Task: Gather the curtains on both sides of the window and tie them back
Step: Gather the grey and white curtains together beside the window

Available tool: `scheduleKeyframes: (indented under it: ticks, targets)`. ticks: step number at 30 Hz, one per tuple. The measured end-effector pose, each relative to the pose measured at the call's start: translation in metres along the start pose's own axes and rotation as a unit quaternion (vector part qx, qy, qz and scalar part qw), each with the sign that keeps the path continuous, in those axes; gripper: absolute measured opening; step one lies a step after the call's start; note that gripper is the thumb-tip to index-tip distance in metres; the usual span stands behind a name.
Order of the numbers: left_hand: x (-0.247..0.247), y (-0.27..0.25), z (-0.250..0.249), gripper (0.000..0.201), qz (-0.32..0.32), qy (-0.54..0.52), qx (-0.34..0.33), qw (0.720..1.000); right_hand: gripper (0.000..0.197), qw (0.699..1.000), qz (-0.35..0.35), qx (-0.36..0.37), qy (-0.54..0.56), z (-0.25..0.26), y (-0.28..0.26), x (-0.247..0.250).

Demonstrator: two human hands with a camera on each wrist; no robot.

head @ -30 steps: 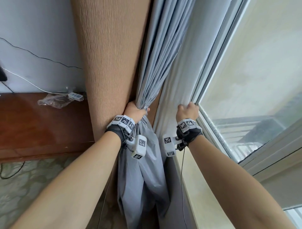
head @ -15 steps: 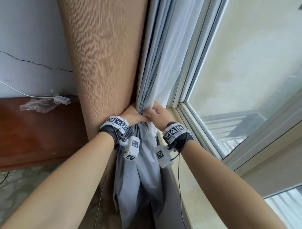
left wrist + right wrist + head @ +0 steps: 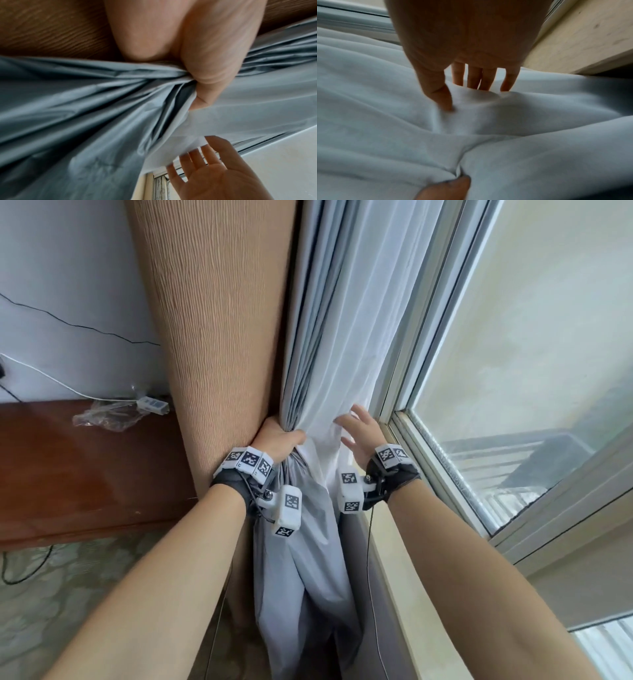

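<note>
A bunched grey curtain (image 3: 301, 563) hangs between a tan curtain (image 3: 212, 320) and a white sheer curtain (image 3: 352, 337). My left hand (image 3: 279, 440) grips the gathered grey folds at waist height, with some of the sheer pulled in. In the left wrist view its thumb (image 3: 205, 75) clamps the grey fabric (image 3: 85, 115). My right hand (image 3: 359, 433) is open just to the right, fingers spread against the sheer. Its straight fingers (image 3: 474, 77) touch the white cloth (image 3: 488, 128) in the right wrist view.
The window frame (image 3: 431, 330) and glass stand close on the right, with a pale sill (image 3: 394, 577) below. A brown wooden cabinet top (image 3: 85, 474) on the left carries a plastic bag (image 3: 106, 416) and a small adapter (image 3: 152, 404). Cables run along the wall.
My right hand carried a fistful of sheer from the window frame over to my left hand, then let go and opened. My left hand kept its grip.
</note>
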State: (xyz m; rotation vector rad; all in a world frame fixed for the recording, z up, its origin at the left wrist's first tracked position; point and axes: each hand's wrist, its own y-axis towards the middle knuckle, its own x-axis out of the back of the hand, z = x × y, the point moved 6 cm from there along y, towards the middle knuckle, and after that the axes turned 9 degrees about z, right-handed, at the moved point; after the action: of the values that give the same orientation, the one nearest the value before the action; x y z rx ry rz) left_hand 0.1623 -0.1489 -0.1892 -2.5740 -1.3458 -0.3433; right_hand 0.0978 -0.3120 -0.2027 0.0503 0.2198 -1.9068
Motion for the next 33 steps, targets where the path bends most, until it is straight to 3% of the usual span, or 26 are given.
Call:
scheduleKeyframes:
  ticks: [3, 7, 11, 14, 17, 19, 21, 23, 25, 27, 29, 30, 33]
  targets:
    - [0.005, 0.000, 0.002, 0.018, -0.026, -0.007, -0.002, 1.000, 0.007, 0.996, -0.040, 0.038, -0.072, 0.004, 0.005, -0.001]
    - [0.004, 0.000, 0.003, 0.018, -0.065, -0.020, -0.031, 0.997, 0.017, 0.972, -0.093, 0.123, -0.176, 0.014, -0.017, -0.006]
    - [-0.004, -0.003, 0.002, 0.036, -0.076, -0.039, -0.072, 0.994, 0.016, 0.940, -0.055, 0.192, -0.277, 0.027, -0.043, -0.019]
    - [-0.014, -0.006, -0.001, 0.045, -0.036, -0.054, -0.091, 0.994, 0.010, 0.937, -0.006, 0.183, -0.298, 0.028, -0.048, -0.025]
    - [-0.026, -0.005, 0.002, 0.062, 0.042, -0.021, -0.078, 0.996, 0.012, 0.947, 0.026, 0.161, -0.277, 0.029, -0.052, -0.028]
    - [-0.029, -0.004, 0.004, 0.068, 0.034, -0.009, -0.063, 0.997, 0.019, 0.961, 0.040, 0.132, -0.241, 0.031, -0.055, -0.028]
    - [-0.027, -0.006, 0.001, 0.055, -0.021, -0.033, -0.068, 0.997, 0.036, 0.976, 0.064, 0.121, -0.172, 0.029, -0.057, -0.028]
    - [-0.023, -0.007, -0.001, 0.043, -0.055, -0.042, -0.074, 0.995, 0.039, 0.985, 0.043, 0.120, -0.117, 0.024, -0.057, -0.022]
    - [-0.017, -0.006, 0.003, 0.033, -0.058, -0.033, -0.067, 0.996, 0.033, 0.988, -0.060, 0.113, -0.088, 0.010, -0.049, 0.001]
    - [-0.011, -0.007, 0.008, 0.023, -0.050, -0.028, -0.058, 0.997, 0.045, 0.987, -0.134, 0.073, -0.058, -0.005, -0.042, 0.022]
    - [-0.006, -0.008, 0.010, 0.016, -0.038, -0.030, -0.051, 0.998, 0.070, 0.993, -0.112, 0.037, -0.023, -0.016, -0.035, 0.024]
    - [-0.004, -0.009, 0.012, 0.013, -0.036, -0.028, -0.044, 0.998, 0.072, 0.997, -0.076, 0.033, 0.001, -0.016, -0.031, 0.018]
    - [-0.001, -0.010, 0.014, 0.017, -0.034, -0.039, -0.038, 0.998, 0.034, 0.997, -0.013, 0.051, 0.058, -0.009, -0.022, 0.001]
